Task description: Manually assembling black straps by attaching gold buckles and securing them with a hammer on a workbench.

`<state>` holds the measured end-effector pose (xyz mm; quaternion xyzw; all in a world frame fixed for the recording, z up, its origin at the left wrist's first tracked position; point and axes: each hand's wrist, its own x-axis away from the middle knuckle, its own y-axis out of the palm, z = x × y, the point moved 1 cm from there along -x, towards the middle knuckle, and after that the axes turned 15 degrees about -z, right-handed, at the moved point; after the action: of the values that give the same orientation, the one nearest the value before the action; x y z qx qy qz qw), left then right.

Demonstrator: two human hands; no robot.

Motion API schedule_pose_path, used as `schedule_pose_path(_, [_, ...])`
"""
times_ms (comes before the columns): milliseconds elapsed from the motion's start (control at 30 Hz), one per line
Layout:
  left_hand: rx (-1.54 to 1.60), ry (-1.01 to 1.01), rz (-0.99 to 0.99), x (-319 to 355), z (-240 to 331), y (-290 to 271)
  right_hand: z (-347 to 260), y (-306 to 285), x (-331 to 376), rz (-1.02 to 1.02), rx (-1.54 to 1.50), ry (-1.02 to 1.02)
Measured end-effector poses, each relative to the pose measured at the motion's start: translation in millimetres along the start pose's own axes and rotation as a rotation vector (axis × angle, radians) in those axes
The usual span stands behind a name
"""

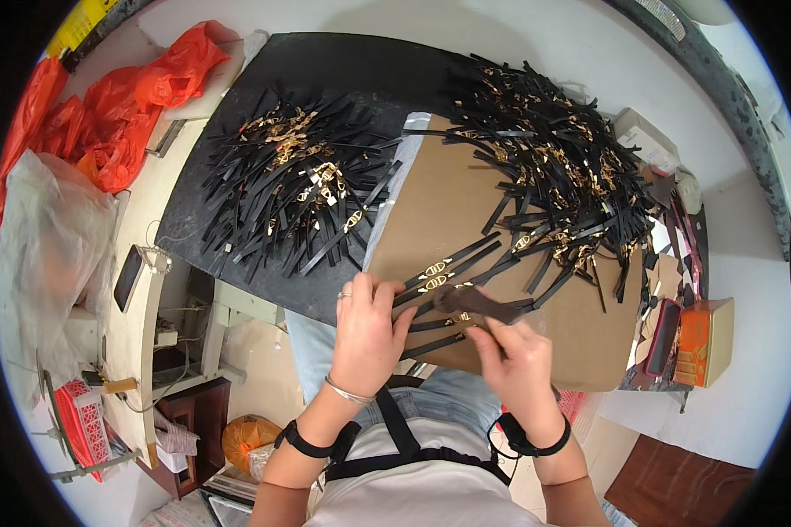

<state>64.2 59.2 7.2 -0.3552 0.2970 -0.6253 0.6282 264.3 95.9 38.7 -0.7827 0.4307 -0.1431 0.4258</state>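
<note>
Several narrow black straps with gold-coloured buckles (pixel 436 282) lie side by side on the brown board (pixel 439 193) in front of me. My left hand (pixel 366 327) rests at their left ends, thumb apart from the fingers, touching the straps. Closed in my right hand (pixel 517 351) is a dark tool that looks like a hammer (pixel 492 306). Its rounded head is over the middle straps, close to the buckles; whether it touches them I cannot tell. Part of the lower straps is hidden under the tool and my right fingers.
A big heap of black straps (pixel 554 149) covers the board's far right. Another pile (pixel 299 176) lies on the black table (pixel 351 66) to the left. At right stand an orange box (pixel 705 342) and a red-edged phone (pixel 664 337). Another phone (pixel 128 278) lies on the left-hand bench.
</note>
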Motion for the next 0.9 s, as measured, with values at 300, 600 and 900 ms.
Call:
schedule_pose_path(300, [0.021, 0.129, -0.139, 2, 23, 9, 60, -37, 61, 0.252, -0.503, 0.446])
schedule_pose_path(600, [-0.307, 0.071, -0.199, -2, 17, 26, 157, -59, 100, 0.657, -0.854, 0.686])
schedule_pose_path(900, [-0.239, 0.124, -0.458, -32, 15, 2, 164, -57, 103, 0.631, -0.981, 0.629])
